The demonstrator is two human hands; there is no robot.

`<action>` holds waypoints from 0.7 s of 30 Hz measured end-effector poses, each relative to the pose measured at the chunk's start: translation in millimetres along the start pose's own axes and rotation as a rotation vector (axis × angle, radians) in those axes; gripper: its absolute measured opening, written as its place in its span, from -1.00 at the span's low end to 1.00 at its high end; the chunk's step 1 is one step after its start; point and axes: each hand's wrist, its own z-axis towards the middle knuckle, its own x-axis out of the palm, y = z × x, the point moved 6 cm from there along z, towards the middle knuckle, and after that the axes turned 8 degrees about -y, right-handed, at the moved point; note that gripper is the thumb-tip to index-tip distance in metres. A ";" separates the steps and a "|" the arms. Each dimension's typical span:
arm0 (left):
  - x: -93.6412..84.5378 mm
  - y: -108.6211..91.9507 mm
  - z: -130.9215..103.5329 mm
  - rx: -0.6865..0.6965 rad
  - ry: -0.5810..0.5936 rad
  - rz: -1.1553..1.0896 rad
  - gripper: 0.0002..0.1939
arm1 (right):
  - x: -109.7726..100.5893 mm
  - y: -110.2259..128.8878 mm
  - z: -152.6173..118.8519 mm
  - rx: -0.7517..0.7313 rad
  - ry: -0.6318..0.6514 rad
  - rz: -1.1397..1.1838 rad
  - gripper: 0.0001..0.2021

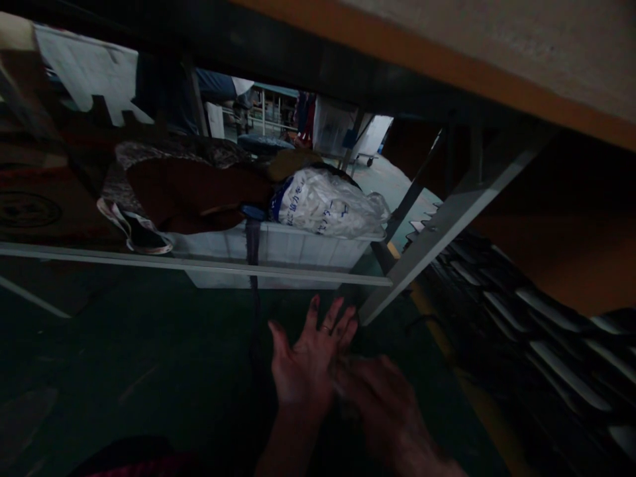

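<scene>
**Hands Under a Dark Table**

Dim green floor (124, 371) filled the lower frame beneath a table (447, 59). At centre sat a white bin (298, 248) holding a bag (328, 202). Low centre, left hand (305, 361) spread open, empty; right hand (382, 404) overlapped it, blurred, grip unclear.

the one view sits on the person's head, tilted hard and looking down and forward under a table edge (447, 73) (the bench runs slanted across the top). it is near the hands (338, 377), with the floor (124, 358) and a white bin (278, 255) farther off.
</scene>
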 end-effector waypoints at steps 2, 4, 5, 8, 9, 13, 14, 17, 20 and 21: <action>1.0 -1.3 1.5 0.017 0.010 0.002 -0.10 | 0.3 5.1 0.6 -0.047 -0.021 0.036 -0.78; 2.9 2.1 1.6 -0.023 0.046 -0.004 -0.14 | -1.9 0.2 2.0 -0.016 -0.059 -0.005 -0.75; 2.8 3.3 1.6 -0.037 0.055 -0.010 -0.16 | -2.6 -3.8 2.5 0.012 -0.065 -0.037 -0.73; -3.6 2.3 3.7 -0.037 -0.005 -0.046 -0.17 | -2.1 -5.8 3.2 -0.002 -0.045 -0.054 -0.73; -6.3 0.9 4.8 -0.029 -0.031 -0.060 -0.16 | -1.3 -2.8 3.4 -0.041 -0.033 -0.020 -0.74; -8.9 2.1 7.2 -0.079 -0.041 -0.082 -0.17 | -3.2 -0.9 7.3 -0.057 -0.082 0.007 -0.76; -8.8 3.4 7.2 -0.091 -0.041 -0.072 -0.18 | -3.5 -3.8 8.2 -0.020 -0.097 -0.028 -0.75; -13.0 2.6 6.3 -0.034 -0.103 -0.018 -0.14 | 0.1 -8.7 8.2 -0.015 -0.057 -0.075 -0.72; -9.9 8.1 2.1 -0.047 0.005 0.033 -0.13 | -4.0 -22.5 7.5 -0.041 -0.036 -0.111 -0.74; -7.0 14.1 -0.4 -0.097 0.085 0.057 -0.15 | -8.9 -32.0 8.0 -0.012 -0.054 -0.160 -0.75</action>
